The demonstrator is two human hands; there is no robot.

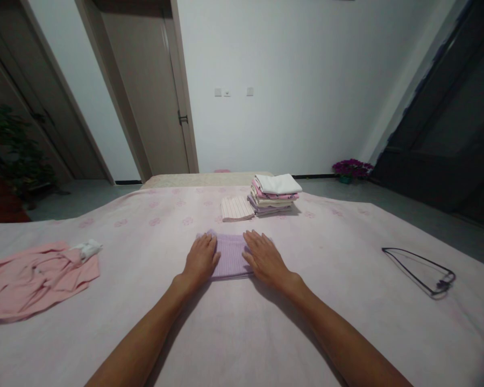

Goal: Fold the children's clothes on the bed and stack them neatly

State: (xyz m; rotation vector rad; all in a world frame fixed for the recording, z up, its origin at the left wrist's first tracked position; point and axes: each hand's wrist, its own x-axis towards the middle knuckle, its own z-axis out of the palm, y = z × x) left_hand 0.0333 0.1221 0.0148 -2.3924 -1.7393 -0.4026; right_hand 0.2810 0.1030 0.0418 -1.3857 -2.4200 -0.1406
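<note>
A small folded lilac cloth (230, 257) lies on the pink bedsheet (306, 301) in front of me. My left hand (201, 258) rests flat on its left edge, fingers stretched out. My right hand (264, 258) lies flat on its right edge, fingers also extended. Neither hand grips the cloth; both press down on it.
Farther back stand a stack of folded clothes (274, 194) and a folded striped piece (236, 208). A crumpled pink garment (36, 279) with a white bit lies at the left. A black wire hanger (421, 269) lies at the right. Doors and a wall are behind the bed.
</note>
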